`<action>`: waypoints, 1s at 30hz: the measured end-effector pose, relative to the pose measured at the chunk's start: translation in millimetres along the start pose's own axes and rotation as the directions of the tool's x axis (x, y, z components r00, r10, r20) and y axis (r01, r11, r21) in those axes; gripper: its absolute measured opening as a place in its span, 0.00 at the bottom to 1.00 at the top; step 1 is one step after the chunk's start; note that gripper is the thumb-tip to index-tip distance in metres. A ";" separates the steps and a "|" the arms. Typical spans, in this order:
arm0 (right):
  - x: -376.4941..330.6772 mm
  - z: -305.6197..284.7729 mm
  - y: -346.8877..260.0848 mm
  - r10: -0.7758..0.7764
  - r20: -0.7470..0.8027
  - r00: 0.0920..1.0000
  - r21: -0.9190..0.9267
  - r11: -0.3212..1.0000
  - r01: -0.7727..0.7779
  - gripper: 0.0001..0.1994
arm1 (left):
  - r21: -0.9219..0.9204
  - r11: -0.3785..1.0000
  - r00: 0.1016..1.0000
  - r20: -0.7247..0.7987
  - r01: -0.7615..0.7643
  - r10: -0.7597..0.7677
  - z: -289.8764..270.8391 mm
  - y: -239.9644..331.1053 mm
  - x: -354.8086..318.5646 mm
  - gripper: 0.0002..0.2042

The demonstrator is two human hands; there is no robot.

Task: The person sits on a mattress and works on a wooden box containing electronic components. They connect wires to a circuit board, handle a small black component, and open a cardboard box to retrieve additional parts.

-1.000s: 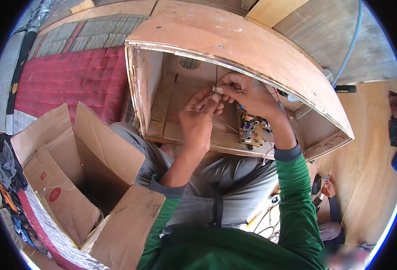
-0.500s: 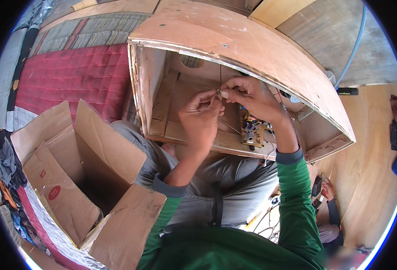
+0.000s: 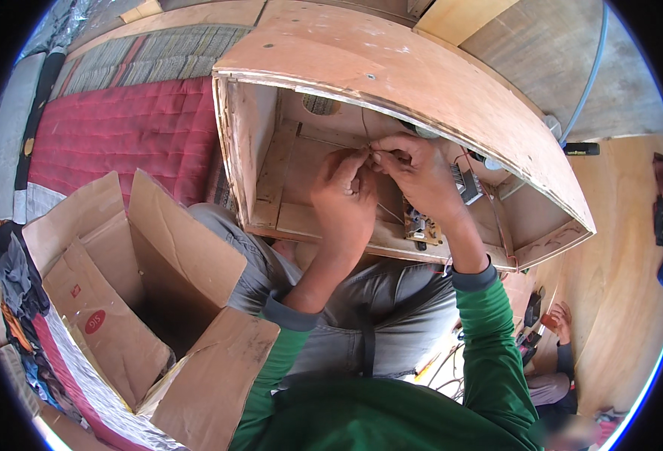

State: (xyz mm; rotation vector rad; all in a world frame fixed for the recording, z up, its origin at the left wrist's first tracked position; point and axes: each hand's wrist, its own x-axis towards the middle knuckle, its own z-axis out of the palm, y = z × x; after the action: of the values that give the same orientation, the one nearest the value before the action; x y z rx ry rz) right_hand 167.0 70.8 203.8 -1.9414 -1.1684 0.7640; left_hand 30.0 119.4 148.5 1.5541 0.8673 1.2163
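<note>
Both my hands meet at the opening of a wooden cabinet [image 3: 376, 75]. The fingertips of my left hand [image 3: 346, 197] are pinched together on a thin wire [image 3: 364, 124] that runs down from inside the cabinet. My right hand [image 3: 422, 174] pinches the same spot from the other side. What lies right between the fingertips is too small to make out. Below my right hand a circuit board [image 3: 423, 229] with many small parts lies on the cabinet's lower panel, partly hidden by my wrist. A finned metal heatsink [image 3: 467, 184] shows beside my right wrist.
An open cardboard box [image 3: 196, 248] stands at my left, by a red quilted mat [image 3: 121, 128]. Red wires [image 3: 497, 225] hang at the cabinet's right side. Another person's hand [image 3: 562, 322] is at the lower right, on the wooden floor [image 3: 610, 286]. Cables [image 3: 444, 368] lie near my right leg.
My left hand has turned with its back more upward, and both hands stay together at the wire. My right forearm shifted slightly left, showing the heatsink. The other person's hand rose a little.
</note>
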 end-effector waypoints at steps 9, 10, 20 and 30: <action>5.0 -5.1 -0.8 0.083 -0.002 0.997 0.102 0.991 -0.082 0.11 | -0.095 0.988 0.988 0.104 0.120 -0.110 -7.6 -7.3 7.7 0.19; 4.5 -5.9 0.4 0.094 0.000 0.996 0.161 0.983 -0.093 0.11 | -0.125 0.985 0.988 0.111 0.121 -0.107 -7.6 -8.1 8.3 0.19; 4.0 -6.5 6.4 0.090 -0.032 0.995 0.016 0.996 -0.090 0.08 | -0.354 0.874 0.940 0.204 0.332 -0.274 -9.0 -3.2 10.6 0.13; 3.9 -3.2 10.2 0.014 0.011 1.000 0.224 0.974 -0.016 0.06 | -0.479 0.696 0.844 0.269 0.535 -0.463 -2.2 2.7 15.8 0.11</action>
State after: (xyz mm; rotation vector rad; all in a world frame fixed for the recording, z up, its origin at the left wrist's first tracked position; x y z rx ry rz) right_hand 176.0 70.2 196.7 -1.7626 -1.0269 0.8750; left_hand 31.9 133.7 155.9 0.8379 0.7132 0.8386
